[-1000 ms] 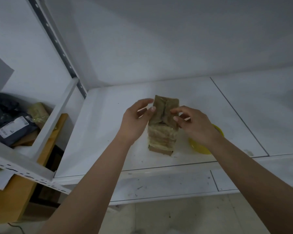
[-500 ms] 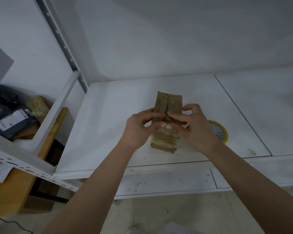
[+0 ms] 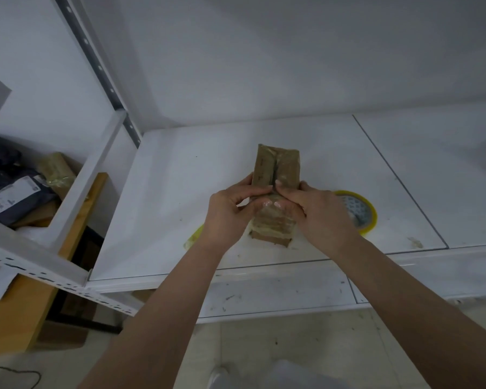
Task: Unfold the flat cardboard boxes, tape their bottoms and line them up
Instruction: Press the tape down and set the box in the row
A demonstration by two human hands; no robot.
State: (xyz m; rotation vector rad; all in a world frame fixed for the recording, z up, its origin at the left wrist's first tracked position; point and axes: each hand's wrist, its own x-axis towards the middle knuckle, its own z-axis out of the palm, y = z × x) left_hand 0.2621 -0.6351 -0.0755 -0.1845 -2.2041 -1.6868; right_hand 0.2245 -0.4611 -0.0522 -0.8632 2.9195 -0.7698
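Nearest to me, my left hand (image 3: 230,211) and right hand (image 3: 317,211) had closed in from either side of the cardboard box (image 3: 275,192), where a second earlier they had hovered apart with only fingertips near its top. My thumbs and fingers were now curled and pinched on the box's taped middle, thumb tips almost meeting on the seam between its two flaps. I judged that this meant I was pressing the tape down along the bottom seam, so this box was close to done and still had to be lined up. The box stood on the white shelf (image 3: 180,192), near the front lip, its taped end up and tilted away from me. Just beside my right hand, partly behind it, lay the yellow tape roll (image 3: 359,209), so moving rightward was cramped. A scrap of yellowish tape (image 3: 192,238) stuck to the shelf by my left wrist. Beyond the box the shelf ran bare to the back wall, and further left stood the perforated upright post (image 3: 101,71).
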